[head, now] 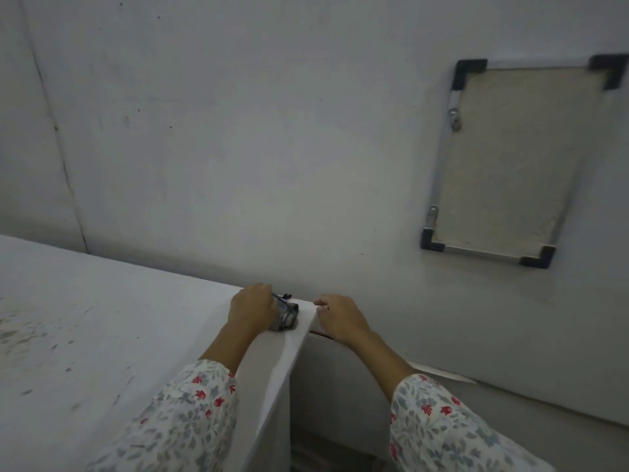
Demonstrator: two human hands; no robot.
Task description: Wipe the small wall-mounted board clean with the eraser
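The small board [510, 158] hangs on the wall at the upper right, with a metal frame, black corner caps and a dull, smudged surface. A grey and dark eraser [287, 313] lies at the far right corner of the white table. My left hand [253, 310] rests over its left side with fingers curled around it. My right hand [338, 316] sits just right of the table corner, fingers curled, its fingertips near the table's edge, apart from the eraser. Whether the eraser is lifted off the table I cannot tell.
The white table [102, 335] fills the lower left, with grey scuffs on its top; its right edge drops off between my arms. A plain grey wall [238, 131] stands close behind. A white panel [340, 386] and floor lie below right.
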